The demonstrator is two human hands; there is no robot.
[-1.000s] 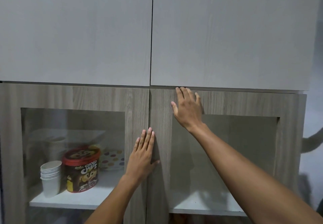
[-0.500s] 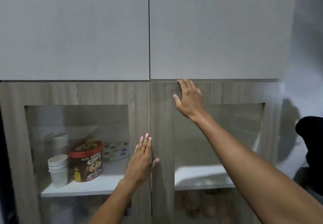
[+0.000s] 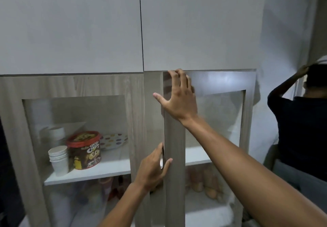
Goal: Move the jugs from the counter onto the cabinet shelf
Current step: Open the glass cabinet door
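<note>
The right hand [image 3: 178,97] hooks its fingers over the top edge of the right door [image 3: 174,156], at 12 o'clock from the left hand [image 3: 153,170], which pinches the edge. This looks like opening the cabinet; next, swing it wide. No jugs are in view; the shelf [image 3: 196,156] sits behind at 3 o'clock.

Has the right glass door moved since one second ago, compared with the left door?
Yes. The right door has swung outward; its inner edge now stands away from the closed left door, with the left hand on that edge.
</note>
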